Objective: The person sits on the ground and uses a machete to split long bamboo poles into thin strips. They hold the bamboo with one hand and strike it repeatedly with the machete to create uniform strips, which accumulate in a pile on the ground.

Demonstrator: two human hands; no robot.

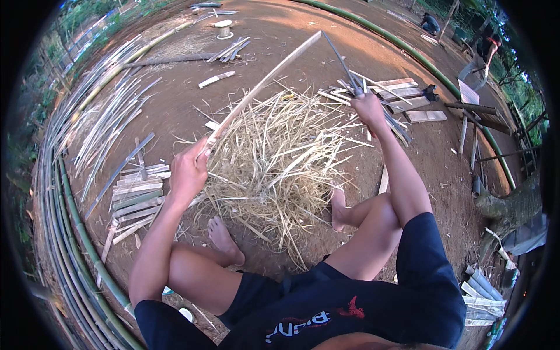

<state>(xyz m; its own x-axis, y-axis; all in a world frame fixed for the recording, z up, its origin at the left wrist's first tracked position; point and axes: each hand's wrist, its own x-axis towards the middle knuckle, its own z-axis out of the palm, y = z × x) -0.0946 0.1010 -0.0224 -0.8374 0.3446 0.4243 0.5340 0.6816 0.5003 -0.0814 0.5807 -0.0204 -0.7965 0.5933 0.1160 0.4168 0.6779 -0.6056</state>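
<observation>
My left hand [188,175] is closed round the lower end of a long pale bamboo strip [265,81], which slants up and away to the right. In my right hand [368,108] is the handle of a long, thin-bladed knife [337,55], its dark blade pointing up and to the left. The far end of the strip and the knife's tip meet or overlap in the picture; whether they touch I cannot tell. Below them, between my bare feet, lies a heap of bamboo shavings [280,157].
Split bamboo pieces [140,195] are stacked at left, with more slats [402,93] at right. Long bamboo poles [76,221] line the left side; a green pole [385,38] curves across the far right. Two people [430,23] are in the distance. A tree trunk [510,204] stands right.
</observation>
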